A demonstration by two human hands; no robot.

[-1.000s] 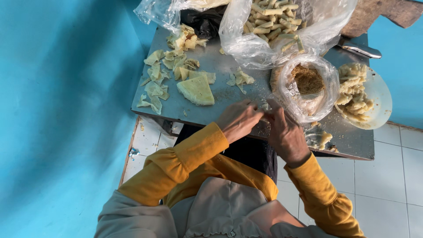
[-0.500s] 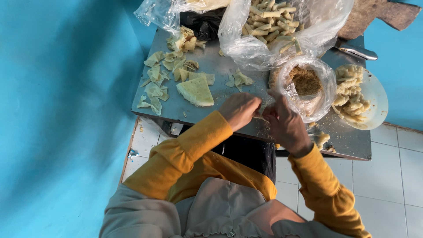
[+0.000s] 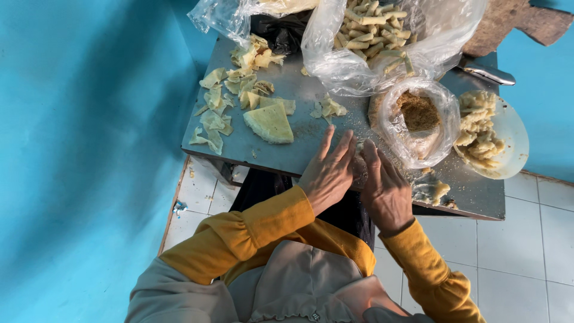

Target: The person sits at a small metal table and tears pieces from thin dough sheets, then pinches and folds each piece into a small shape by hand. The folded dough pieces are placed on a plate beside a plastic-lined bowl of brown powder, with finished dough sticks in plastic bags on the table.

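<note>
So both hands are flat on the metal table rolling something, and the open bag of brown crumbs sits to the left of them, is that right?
Not quite. In the head view the bag of brown crumbs sits to the right of the left hand and right hand, beside the white plate. The hands do lie on the metal table.

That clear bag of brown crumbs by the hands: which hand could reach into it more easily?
The right hand, probably. It lies flat on the grey metal tabletop right beside the clear plastic bag of brown crumbs. The left hand lies farther from the bag, on the other side of the right hand.
</note>
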